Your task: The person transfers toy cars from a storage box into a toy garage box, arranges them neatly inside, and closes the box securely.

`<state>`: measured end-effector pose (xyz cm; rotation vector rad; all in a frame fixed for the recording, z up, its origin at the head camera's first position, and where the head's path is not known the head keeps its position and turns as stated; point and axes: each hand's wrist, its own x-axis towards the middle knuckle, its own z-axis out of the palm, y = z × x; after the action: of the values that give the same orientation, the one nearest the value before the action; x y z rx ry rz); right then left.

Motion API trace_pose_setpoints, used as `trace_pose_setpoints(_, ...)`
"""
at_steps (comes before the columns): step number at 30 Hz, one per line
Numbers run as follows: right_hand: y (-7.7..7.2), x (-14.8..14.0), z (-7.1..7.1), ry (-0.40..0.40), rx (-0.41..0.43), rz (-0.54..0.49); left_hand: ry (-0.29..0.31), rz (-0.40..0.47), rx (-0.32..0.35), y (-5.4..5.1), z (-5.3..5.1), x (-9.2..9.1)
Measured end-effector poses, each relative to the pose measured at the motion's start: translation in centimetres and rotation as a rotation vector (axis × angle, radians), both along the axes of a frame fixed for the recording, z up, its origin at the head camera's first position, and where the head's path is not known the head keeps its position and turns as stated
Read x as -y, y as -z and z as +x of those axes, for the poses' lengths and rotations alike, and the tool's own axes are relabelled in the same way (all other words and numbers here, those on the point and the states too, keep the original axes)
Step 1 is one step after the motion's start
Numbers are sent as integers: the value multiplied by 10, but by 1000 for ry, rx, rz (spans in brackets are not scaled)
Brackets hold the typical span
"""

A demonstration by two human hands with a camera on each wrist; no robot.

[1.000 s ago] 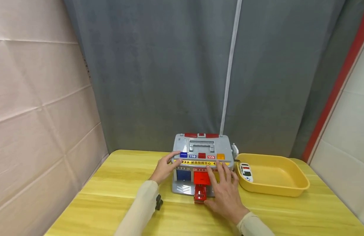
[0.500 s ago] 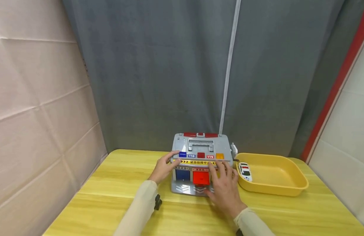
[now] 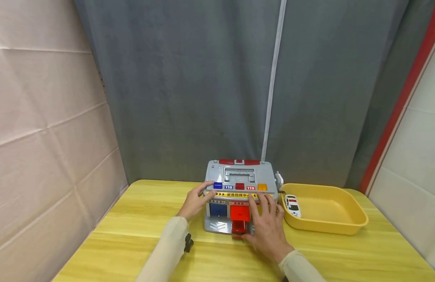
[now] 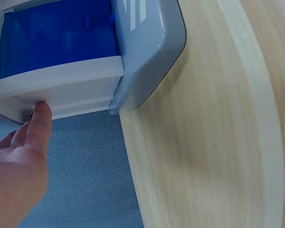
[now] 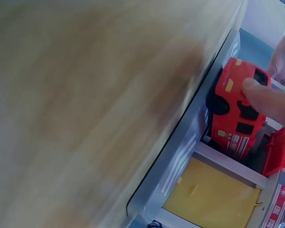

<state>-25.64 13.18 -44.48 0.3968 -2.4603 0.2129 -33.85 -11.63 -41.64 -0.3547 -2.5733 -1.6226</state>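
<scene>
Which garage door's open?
The red middle door: it's swung outward, the red toy car partly in its doorway; the blue door and yellow door are closed.

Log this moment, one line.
left hand: touching boxy grey plastic toy station | right hand: touching red plastic toy vehicle | vehicle: at open red door

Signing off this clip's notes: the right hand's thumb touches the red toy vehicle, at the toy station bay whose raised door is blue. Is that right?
The colour is wrong: the raised door there is red, as the right wrist view shows. The right hand does touch the red toy vehicle with its thumb, at the toy station.
</scene>
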Motion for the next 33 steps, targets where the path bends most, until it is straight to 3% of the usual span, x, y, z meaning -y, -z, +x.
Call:
trace_pose_setpoints(9, -1, 0, 5, 18, 92, 15, 0, 6, 9, -1, -1, -1)
trace_pose_setpoints(17, -12, 8, -7, 51, -70, -1, -9, 6, -4, 0, -2, 1)
trace_pose_setpoints(24, -13, 9, -6, 58, -12, -10, -2, 6, 0, 1, -1, 0)
trace_pose_setpoints(33, -9, 6, -7, 48, -9, 12, -2, 4, -6, 1, -4, -1)
